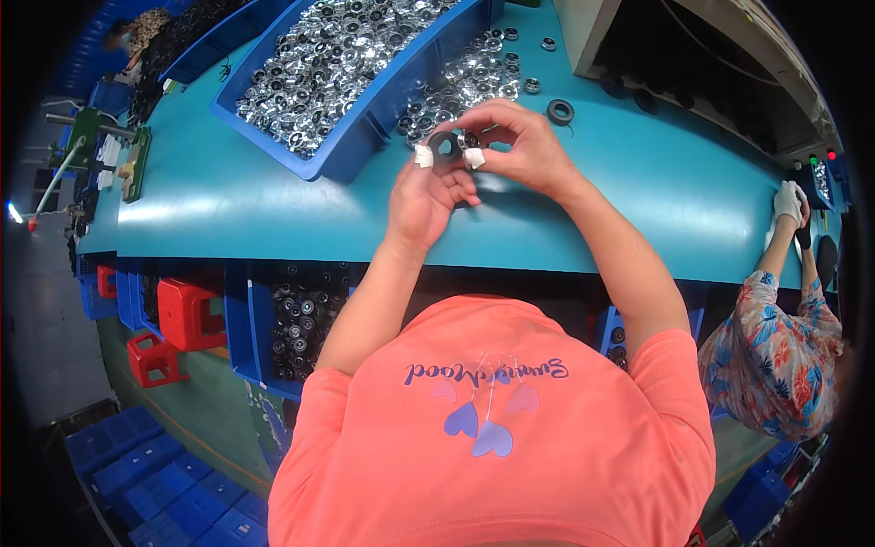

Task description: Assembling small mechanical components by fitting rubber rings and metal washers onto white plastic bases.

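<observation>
My left hand pinches a thick black ring between thumb and fingers, its hole facing me. Close beside it, my right hand grips a small shiny silver hub with a dark centre. Ring and hub are side by side just above the table; I cannot tell whether they touch. White tape wraps a fingertip on each hand. Just beyond my hands lies a heap of loose silver hubs. Another black ring rests on the table to the right.
A large blue bin full of silver hubs stands on the teal table. A machine housing is at the far right. Below the table are bins of dark round parts and red stools. Another person works at right.
</observation>
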A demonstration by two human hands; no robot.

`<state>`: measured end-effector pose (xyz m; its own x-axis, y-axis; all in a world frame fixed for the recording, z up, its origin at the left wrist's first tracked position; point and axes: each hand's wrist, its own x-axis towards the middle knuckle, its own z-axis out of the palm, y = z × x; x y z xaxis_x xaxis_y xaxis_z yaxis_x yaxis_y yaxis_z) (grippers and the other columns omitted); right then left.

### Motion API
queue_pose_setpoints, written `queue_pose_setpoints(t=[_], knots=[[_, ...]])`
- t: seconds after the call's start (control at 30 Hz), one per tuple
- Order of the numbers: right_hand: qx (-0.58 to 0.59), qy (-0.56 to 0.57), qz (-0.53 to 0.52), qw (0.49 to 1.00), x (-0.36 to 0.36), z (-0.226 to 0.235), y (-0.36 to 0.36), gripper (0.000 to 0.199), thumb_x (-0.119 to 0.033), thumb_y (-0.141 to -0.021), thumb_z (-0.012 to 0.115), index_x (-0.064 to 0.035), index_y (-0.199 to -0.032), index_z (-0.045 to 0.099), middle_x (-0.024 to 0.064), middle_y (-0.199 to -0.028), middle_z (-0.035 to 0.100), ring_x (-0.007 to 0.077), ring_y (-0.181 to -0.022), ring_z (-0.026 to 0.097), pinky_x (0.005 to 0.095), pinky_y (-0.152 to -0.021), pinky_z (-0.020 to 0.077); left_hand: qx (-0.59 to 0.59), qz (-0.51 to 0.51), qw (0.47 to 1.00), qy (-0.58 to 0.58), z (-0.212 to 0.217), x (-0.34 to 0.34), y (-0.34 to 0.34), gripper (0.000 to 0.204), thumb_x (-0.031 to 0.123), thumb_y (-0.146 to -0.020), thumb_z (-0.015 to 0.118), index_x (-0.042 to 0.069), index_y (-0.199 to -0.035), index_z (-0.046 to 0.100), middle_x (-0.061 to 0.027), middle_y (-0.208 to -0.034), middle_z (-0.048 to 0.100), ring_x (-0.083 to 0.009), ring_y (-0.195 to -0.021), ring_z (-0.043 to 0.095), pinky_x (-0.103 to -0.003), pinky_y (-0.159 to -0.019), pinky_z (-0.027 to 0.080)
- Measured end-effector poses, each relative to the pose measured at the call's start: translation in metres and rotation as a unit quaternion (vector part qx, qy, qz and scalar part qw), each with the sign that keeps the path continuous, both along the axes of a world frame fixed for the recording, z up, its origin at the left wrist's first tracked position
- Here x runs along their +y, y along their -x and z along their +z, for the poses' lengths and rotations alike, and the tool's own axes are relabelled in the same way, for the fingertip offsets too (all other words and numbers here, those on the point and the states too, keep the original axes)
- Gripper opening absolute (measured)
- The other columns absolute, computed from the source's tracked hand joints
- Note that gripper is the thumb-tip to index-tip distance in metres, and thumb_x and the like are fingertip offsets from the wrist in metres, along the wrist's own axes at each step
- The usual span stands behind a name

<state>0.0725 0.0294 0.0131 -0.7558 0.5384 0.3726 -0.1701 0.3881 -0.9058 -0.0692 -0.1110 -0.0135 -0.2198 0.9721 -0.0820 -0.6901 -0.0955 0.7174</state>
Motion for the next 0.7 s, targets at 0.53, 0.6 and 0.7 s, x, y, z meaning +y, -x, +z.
queue_pose_setpoints(t=[0.53, 0.6, 0.7], knots=[[-0.013, -0.046, -0.046, 0.998, -0.002, -0.0002, -0.0019, 0.031, -0.005, -0.075, 0.08, -0.0076, -0.106, 0.074, 0.0045, -0.099, 0.066, 0.0145, -0.079, 0.066, 0.0279, -0.071, 0.0552, 0.017, -0.004, 1.0, -0.011, 0.0059, 0.0011, -0.0025, 0.057, 0.045, -0.108, 0.041, 0.005, -0.149, 0.038, -0.0164, -0.112, 0.064, -0.0226, -0.077, 0.065, -0.04, -0.068, 0.059], [-0.013, -0.04, -0.047, 0.998, -0.0039, -0.0009, -0.0011, 0.032, -0.004, -0.075, 0.08, -0.0078, -0.106, 0.074, 0.0044, -0.098, 0.066, 0.0142, -0.078, 0.066, 0.0277, -0.07, 0.0549, 0.022, -0.003, 1.0, -0.011, 0.0038, 0.0007, -0.0026, 0.057, 0.044, -0.108, 0.042, 0.005, -0.149, 0.037, -0.0164, -0.112, 0.064, -0.0222, -0.077, 0.065, -0.04, -0.068, 0.059], [-0.016, -0.027, -0.034, 0.999, -0.0044, -0.0025, -0.0002, 0.034, -0.002, -0.074, 0.079, -0.0078, -0.107, 0.074, 0.0042, -0.097, 0.066, 0.0143, -0.078, 0.066, 0.0278, -0.07, 0.0551, 0.026, 0.002, 1.0, -0.008, 0.001, 0.0005, -0.0021, 0.057, 0.043, -0.108, 0.042, 0.005, -0.15, 0.036, -0.0163, -0.111, 0.064, -0.0216, -0.077, 0.065, -0.039, -0.068, 0.06]])
